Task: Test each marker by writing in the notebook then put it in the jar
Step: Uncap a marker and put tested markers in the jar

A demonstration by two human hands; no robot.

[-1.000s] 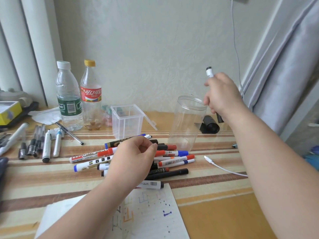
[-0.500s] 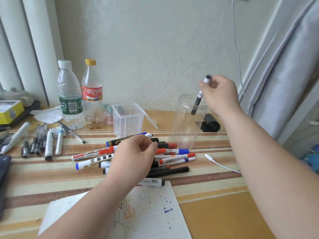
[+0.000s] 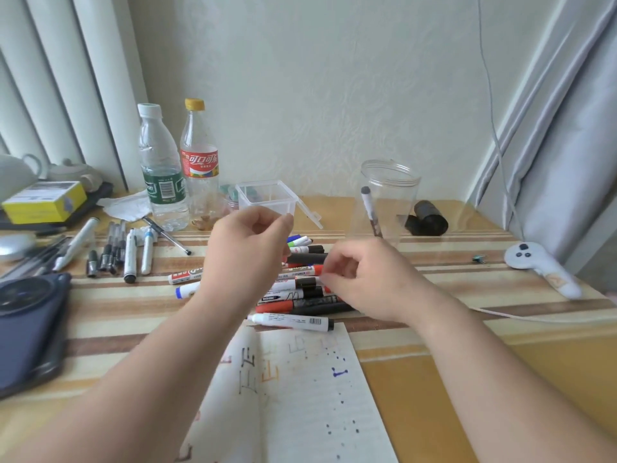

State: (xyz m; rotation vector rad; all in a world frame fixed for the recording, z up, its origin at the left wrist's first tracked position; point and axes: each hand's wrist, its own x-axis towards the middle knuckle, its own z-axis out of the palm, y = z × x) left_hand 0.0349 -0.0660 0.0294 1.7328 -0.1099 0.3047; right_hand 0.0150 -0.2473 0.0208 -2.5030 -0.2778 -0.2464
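A clear plastic jar (image 3: pixel 400 182) stands at the back right of the table, and one black-capped marker (image 3: pixel 370 212) leans inside it. Several markers (image 3: pixel 293 294) with red, blue and black caps lie in a pile in the middle. The open notebook (image 3: pixel 300 396), with test scribbles on it, lies in front of the pile. My left hand (image 3: pixel 247 252) hovers over the left side of the pile with fingers loosely curled and nothing in them. My right hand (image 3: pixel 364 282) is down at the pile's right side. Its curled fingertips touch the ends of the red-capped markers, and they hide any grip.
Two plastic bottles (image 3: pixel 163 172) and a small clear box (image 3: pixel 267 198) with its lid open stand behind the pile. Pens (image 3: pixel 130 252) lie in a row at the left, near a dark case (image 3: pixel 30 325). A black roll (image 3: pixel 427 218), a white controller (image 3: pixel 534 262) and a white cable (image 3: pixel 521 317) lie at the right.
My right hand let the black-capped marker go into the jar and came down to the pile. My left hand lifted slightly off the markers.
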